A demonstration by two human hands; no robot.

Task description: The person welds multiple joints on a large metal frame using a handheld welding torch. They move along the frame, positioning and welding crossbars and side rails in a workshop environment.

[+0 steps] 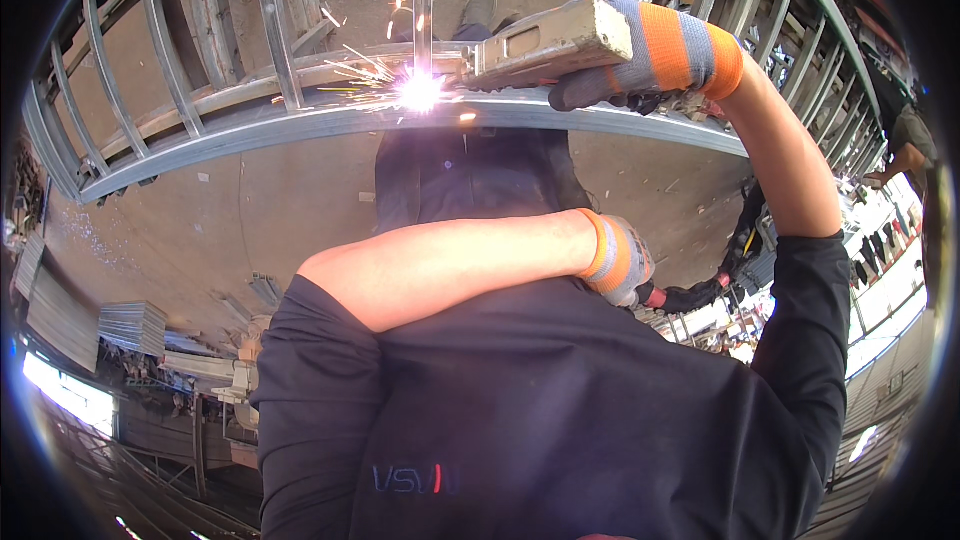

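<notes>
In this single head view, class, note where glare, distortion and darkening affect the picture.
Head view: white glare blooms at the weld point on the metal frame, washing out detail there; the fisheye bends the frame's straight bars toward the rim; the corners go black; the dark shirt in the foreground shows little detail; the right hand on the boxy tool is sharp.

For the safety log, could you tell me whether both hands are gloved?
Yes, the right hand and left hand both wear grey-and-orange gloves.
</notes>
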